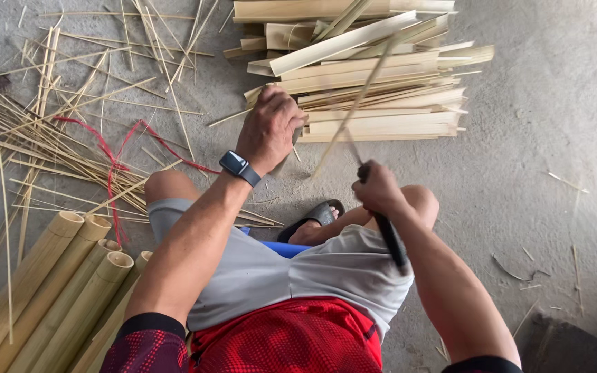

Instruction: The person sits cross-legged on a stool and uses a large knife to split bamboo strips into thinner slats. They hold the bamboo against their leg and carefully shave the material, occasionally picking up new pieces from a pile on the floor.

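A dark-handled knife [387,231] is gripped in the right hand [377,188], fist fully closed round the handle, which runs back along the forearm. A thin bamboo strip [354,110], blurred, rises from the blade area up over the stack. The left hand [269,128], w/ a watch [238,166] at the wrist, is curled shut near the strip's lower end; what it grips can't be told. Cut bamboo slats [381,103] are stacked just ahead of the hands. Thin slivers w/ red string [108,162] are scattered at left, whole bamboo poles [57,290] laid at lower left.
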